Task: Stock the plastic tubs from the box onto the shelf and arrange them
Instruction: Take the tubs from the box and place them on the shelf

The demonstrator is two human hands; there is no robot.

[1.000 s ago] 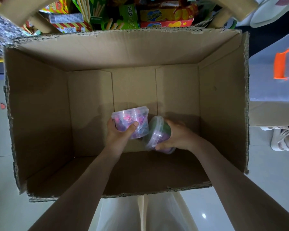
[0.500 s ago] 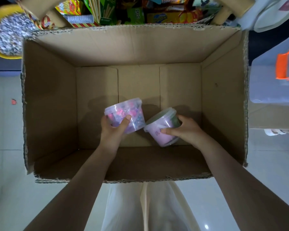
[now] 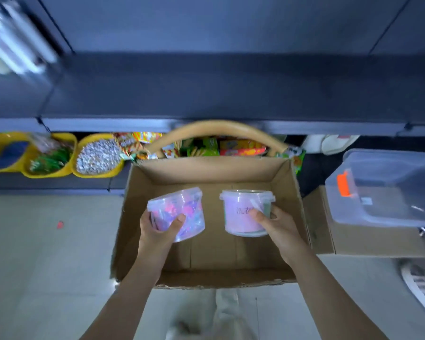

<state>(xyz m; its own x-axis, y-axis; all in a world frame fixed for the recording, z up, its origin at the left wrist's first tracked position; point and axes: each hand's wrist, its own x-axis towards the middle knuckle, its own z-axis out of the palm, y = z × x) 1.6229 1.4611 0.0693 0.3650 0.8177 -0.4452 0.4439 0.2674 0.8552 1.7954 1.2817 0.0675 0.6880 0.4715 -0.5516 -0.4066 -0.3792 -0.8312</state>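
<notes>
My left hand (image 3: pixel 157 229) grips a clear plastic tub (image 3: pixel 179 209) with pink and blue contents, tilted, above the open cardboard box (image 3: pixel 290 190). My right hand (image 3: pixel 277 227) grips a second lidded tub (image 3: pixel 243 214), upright, with a pale pink label and green behind it. Both tubs are held up over the box, apart from each other. The box floor below them looks bare. A dark grey shelf (image 3: pixel 231 87) runs across the upper view, its surface bare in front of me.
Yellow bins (image 3: pixel 98 155) of small goods sit on the low shelf at left. A basket with a curved handle (image 3: pixel 216 126) holds snack packs behind the box. A clear lidded bin (image 3: pixel 388 192) rests on another carton at right. Pale floor tiles lie around.
Both hands have lifted their tubs up out of the box. My view has tilted upward, bringing the dark shelf into sight. The right tub has turned upright.
</notes>
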